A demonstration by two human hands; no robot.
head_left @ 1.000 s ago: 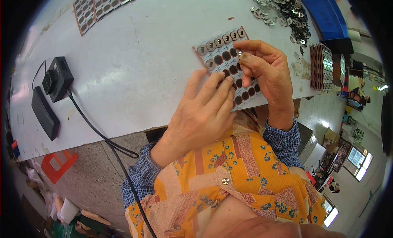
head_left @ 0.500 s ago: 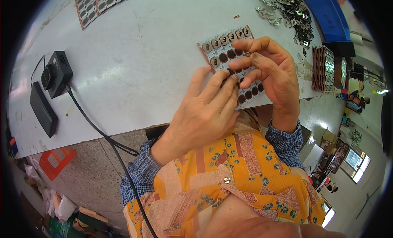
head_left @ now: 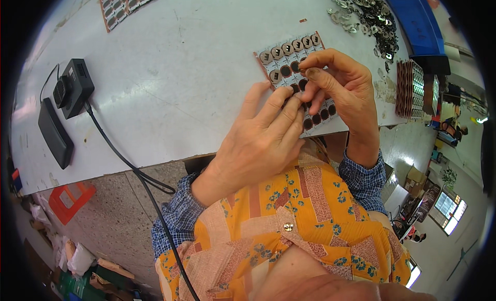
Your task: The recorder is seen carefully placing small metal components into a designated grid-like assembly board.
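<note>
A panel of small white circuit boards (head_left: 263, 68) lies at the table's front edge, right of centre. Round silver metal clips (head_left: 288, 49) sit along its far row, with one more at the left of the second row. Round black pads show on the nearer rows. My left hand (head_left: 261, 138) lies across the panel's near left part, fingers spread, the tips on or just above the pads. Over the panel, my right hand (head_left: 349, 89) is closed with thumb and forefinger pinched; whatever they hold is too small to make out. Both hands partly hide the panel.
Loose metal clips (head_left: 369, 19) are heaped at the far right beside a blue bin (head_left: 416, 24). A stack of panels (head_left: 409, 89) stands at the right edge. Another panel (head_left: 116, 9) lies far left. Left are a black boxy device (head_left: 80, 86), a flat black slab (head_left: 56, 133) and a cable (head_left: 124, 157).
My right thumb and forefinger have drawn closer together, and the other fingers have curled in. My left hand stays nearly still on the panel. The view has shifted slightly.
</note>
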